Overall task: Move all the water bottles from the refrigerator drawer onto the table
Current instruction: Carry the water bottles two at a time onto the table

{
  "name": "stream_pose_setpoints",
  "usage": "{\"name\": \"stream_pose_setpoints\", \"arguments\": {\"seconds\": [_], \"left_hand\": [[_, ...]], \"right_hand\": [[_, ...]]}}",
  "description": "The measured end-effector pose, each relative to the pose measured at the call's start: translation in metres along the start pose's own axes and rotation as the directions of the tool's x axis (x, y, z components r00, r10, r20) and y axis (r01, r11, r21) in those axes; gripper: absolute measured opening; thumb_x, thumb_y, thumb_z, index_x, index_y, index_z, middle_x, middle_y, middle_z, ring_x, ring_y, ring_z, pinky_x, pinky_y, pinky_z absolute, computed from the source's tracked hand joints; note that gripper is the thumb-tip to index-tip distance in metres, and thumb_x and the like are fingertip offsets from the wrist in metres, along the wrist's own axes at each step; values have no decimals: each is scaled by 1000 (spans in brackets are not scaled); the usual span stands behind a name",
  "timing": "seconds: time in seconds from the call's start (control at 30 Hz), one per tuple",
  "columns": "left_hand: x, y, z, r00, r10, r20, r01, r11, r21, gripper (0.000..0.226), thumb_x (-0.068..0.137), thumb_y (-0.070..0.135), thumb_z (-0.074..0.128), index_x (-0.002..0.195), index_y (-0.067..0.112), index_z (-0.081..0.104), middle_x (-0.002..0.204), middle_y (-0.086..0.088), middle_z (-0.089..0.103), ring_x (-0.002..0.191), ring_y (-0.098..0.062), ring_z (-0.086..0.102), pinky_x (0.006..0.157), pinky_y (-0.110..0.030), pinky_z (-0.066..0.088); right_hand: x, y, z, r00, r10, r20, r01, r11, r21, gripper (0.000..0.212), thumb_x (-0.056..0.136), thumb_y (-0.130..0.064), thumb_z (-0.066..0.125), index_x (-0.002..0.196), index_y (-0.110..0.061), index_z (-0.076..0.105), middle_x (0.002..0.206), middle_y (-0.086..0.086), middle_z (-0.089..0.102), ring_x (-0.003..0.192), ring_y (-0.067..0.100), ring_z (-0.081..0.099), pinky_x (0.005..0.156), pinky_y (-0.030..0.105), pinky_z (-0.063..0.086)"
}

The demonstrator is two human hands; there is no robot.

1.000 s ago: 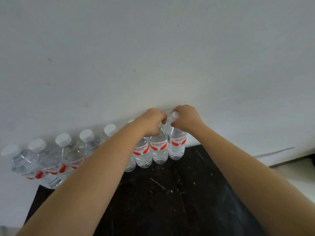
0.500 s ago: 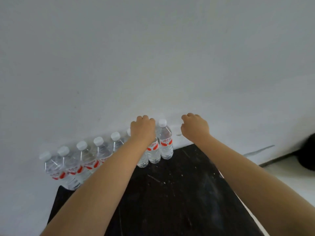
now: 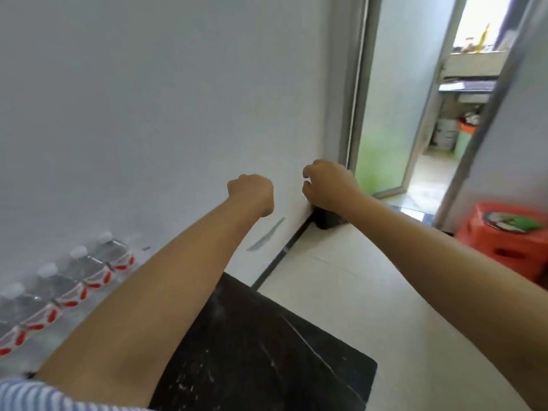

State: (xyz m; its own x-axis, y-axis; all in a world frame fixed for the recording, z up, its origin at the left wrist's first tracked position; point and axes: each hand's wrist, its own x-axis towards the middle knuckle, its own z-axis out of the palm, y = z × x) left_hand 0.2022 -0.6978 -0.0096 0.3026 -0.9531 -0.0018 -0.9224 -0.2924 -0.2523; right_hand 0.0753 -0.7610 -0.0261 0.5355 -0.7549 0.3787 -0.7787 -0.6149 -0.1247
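Several clear water bottles (image 3: pixel 89 271) with white caps and red-and-white labels stand in a row along the wall at the far left edge of the black table (image 3: pixel 261 351). My left hand (image 3: pixel 252 192) is a closed fist held in the air in front of the white wall, holding nothing. Beside it my right hand (image 3: pixel 327 183) is loosely curled, fingers bent, also with nothing in it. Both hands are well to the right of the bottles and above the table's far corner. No refrigerator drawer is in view.
A white wall (image 3: pixel 148 99) fills the left. To the right is an open doorway (image 3: pixel 400 114) with a room beyond. An orange plastic stool (image 3: pixel 504 235) stands on the pale tiled floor (image 3: pixel 370 292). A dark object (image 3: pixel 326 221) sits at the wall base.
My hands have left the bottles' caps and pulled away empty. The view has swung right, so the bottle row now sits at the far left and the doorway has appeared.
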Motion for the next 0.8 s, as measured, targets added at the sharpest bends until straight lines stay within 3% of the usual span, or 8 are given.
{"name": "stream_pose_setpoints", "arguments": {"seconds": [0.07,0.13,0.27,0.43,0.57,0.67,0.8], "left_hand": [[0,63,-24,993,114,-44,-115,993,-31,21,92,15,44,108,11,57,85,-2,47,83,-21,46,66,-27,35],[-3,127,-45,967,236,-92,-240,970,-39,24,92,17,45,113,11,56,96,-7,53,89,-24,51,63,-27,38],[-11,256,-73,877,469,-104,-472,882,-10,29,92,21,48,116,9,57,124,-11,57,112,-30,55,86,-34,46],[-28,418,-104,758,638,-137,-646,763,-18,27,90,19,46,113,9,58,119,-10,59,108,-28,56,74,-32,42],[-42,542,-128,670,725,-160,-741,667,-79,30,90,25,47,113,9,58,116,-10,61,107,-27,57,84,-35,49],[-47,623,-140,606,782,-145,-796,596,-107,32,92,27,45,112,7,58,116,-13,61,107,-27,57,82,-33,46],[-39,715,-141,545,837,-44,-838,544,-42,35,86,22,45,115,8,58,115,-12,63,104,-30,60,88,-39,52]], "right_hand": [[-34,60,-29,993,116,-10,-116,992,-45,28,89,-14,41,109,-3,58,111,15,58,102,35,56,73,32,40],[-68,119,-59,975,217,-39,-219,973,-71,31,90,-17,42,115,-5,57,114,15,59,106,35,55,81,34,45],[-148,233,-113,911,410,-52,-413,897,-159,34,91,-23,43,120,-10,55,122,15,57,111,34,53,85,35,44],[-251,370,-173,791,612,-4,-590,761,-268,33,90,-20,46,117,-5,58,123,18,59,112,33,53,88,37,45],[-323,471,-218,660,749,56,-707,644,-293,30,87,-14,46,109,-1,61,113,19,63,102,34,57,82,37,48],[-369,538,-244,577,815,51,-771,564,-296,30,88,-15,45,108,0,62,110,18,65,99,32,60,78,35,48],[-414,614,-263,486,874,-20,-836,457,-304,21,87,-16,45,75,-4,58,85,16,63,76,29,53,57,28,37]]}}
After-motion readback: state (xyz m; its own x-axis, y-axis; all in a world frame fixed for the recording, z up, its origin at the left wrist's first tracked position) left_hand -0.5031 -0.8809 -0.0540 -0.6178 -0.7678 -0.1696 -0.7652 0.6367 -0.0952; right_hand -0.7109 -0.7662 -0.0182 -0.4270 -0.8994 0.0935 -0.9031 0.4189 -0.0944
